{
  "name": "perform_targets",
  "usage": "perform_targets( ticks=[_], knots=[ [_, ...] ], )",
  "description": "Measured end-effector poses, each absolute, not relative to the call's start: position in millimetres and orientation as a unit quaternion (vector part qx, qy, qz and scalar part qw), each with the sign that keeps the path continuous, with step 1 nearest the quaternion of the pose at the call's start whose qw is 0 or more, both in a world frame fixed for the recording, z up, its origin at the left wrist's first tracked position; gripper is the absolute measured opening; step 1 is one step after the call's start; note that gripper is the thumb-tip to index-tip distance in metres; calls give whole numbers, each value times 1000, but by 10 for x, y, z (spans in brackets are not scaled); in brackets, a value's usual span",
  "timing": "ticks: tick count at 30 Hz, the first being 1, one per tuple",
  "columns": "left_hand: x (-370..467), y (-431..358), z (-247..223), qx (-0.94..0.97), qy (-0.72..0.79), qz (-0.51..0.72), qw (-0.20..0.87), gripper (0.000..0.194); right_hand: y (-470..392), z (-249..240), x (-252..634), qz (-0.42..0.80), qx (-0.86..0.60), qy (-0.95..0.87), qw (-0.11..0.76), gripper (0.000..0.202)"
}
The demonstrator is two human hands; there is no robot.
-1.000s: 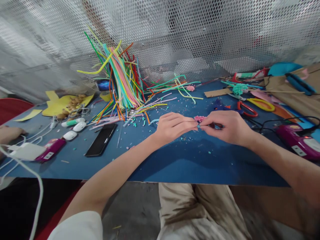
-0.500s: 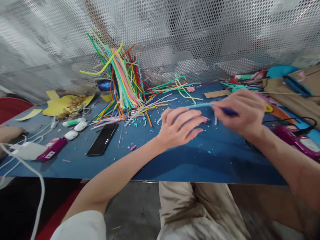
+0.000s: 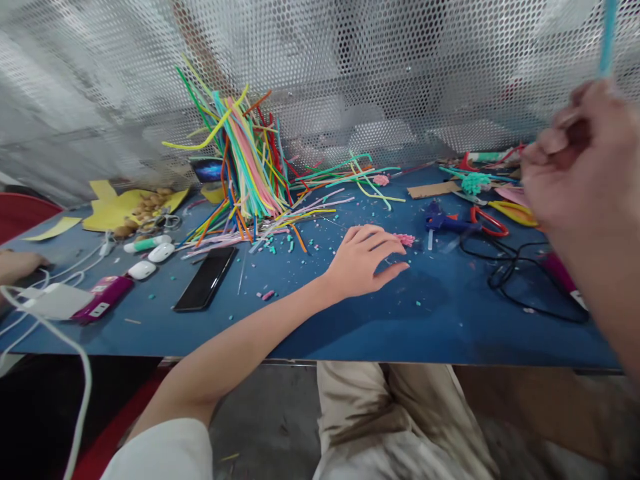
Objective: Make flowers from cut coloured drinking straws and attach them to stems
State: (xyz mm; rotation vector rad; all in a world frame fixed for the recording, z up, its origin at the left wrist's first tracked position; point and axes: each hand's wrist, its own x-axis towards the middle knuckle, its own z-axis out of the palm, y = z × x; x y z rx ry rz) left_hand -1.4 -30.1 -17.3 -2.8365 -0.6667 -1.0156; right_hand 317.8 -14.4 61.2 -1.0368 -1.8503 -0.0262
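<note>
My left hand hovers palm down over the blue table, its fingers spread and holding nothing. Just beyond its fingertips lies a small pink fuzzy piece. My right hand is raised at the upper right, fingers closed around a light blue pipe cleaner that points upward out of the picture. Below and left of that hand, a dark blue glue gun rests on the table beside red-handled scissors. A turquoise fuzzy bundle lies behind them.
Many coloured pipe cleaners stand in a bunch at the back left. A phone, white cables and a purple device are to the left. Another person's hand is at the far left. A black cord coils at the right.
My right hand has risen to the upper right with the blue pipe cleaner, uncovering the glue gun and scissors. My left hand has shifted slightly and no longer meets the pipe cleaner.
</note>
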Motion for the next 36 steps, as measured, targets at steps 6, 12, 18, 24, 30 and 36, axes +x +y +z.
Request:
perform_targets(
  ticks=[6, 12, 18, 24, 30, 36],
  knots=[
    [-99, -206, 53, -906, -248, -341, -44, 46, -129, 207, 2392, 422, -333, -438, 720, 16],
    [-153, -132, 134, -912, -316, -253, 63, 41, -234, -209, 1838, 572, -335, -413, 624, 16],
    [-227, -24, -40, -929, -355, -106, -15, 27, -284, -410, 1739, 637, -355, -371, 575, 23],
    [-353, 75, -42, -932, -346, -111, -19, 25, -247, -418, 1938, 594, -386, -448, 546, 27],
    [-270, -17, -70, -909, -383, -155, 46, 24, -309, -446, 1882, 578, -392, -499, 513, 34],
    [-154, -79, -219, -902, -364, -189, 136, 27, -398, -414, 1850, 527, -385, -598, 465, 31]
  ],
)
